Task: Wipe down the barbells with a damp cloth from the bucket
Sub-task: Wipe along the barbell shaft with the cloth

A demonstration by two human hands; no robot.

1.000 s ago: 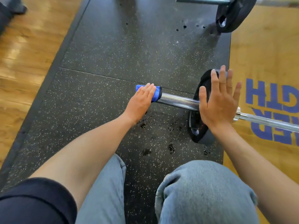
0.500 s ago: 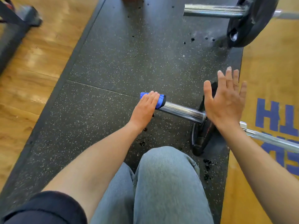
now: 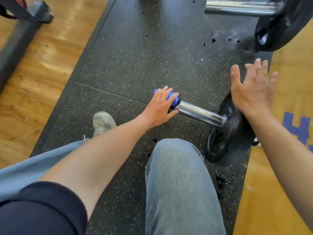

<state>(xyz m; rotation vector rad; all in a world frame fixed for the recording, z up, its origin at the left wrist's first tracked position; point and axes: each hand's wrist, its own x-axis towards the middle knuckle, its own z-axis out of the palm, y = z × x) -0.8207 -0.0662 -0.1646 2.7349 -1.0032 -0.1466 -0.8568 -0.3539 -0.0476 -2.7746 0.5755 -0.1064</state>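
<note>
While gripping cloth (image 3: 171, 97) round sleeve (image 3: 199, 114) end with left hand (image 3: 159, 109), right hand (image 3: 252, 92) spread empty; far barbell (image 3: 240, 8) probably unwiped.

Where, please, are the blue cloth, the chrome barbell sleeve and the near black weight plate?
blue cloth (image 3: 172, 98): head view, fold between the fingers.
chrome barbell sleeve (image 3: 199, 113): head view, mid-length.
near black weight plate (image 3: 232, 131): head view, outer face.

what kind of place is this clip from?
Most likely a gym's weightlifting area. A loaded barbell sleeve with a black weight plate lies on speckled rubber flooring, a second barbell sits beyond it, and wooden platform flooring runs alongside.
</note>
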